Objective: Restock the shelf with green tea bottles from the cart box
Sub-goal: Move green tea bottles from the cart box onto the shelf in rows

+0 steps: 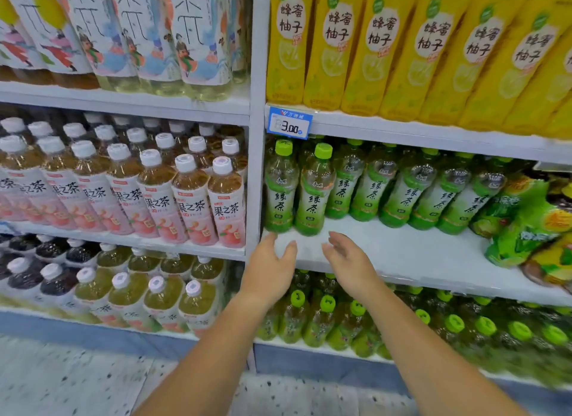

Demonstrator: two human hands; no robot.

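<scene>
Hands empty, relaxed before upright green-capped green tea bottles.

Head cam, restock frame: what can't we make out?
Head view only:
Cart box: outside the frame.
Green tea bottles behind the front row: hidden by it.
Bottom-shelf bottles, right side: blurred.
Yellow bottles: caps cut off by top edge.
Price tag small print: too small.

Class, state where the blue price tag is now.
In the head view, the blue price tag hangs on the shelf edge near centre, above the leftmost green tea bottle.
</scene>
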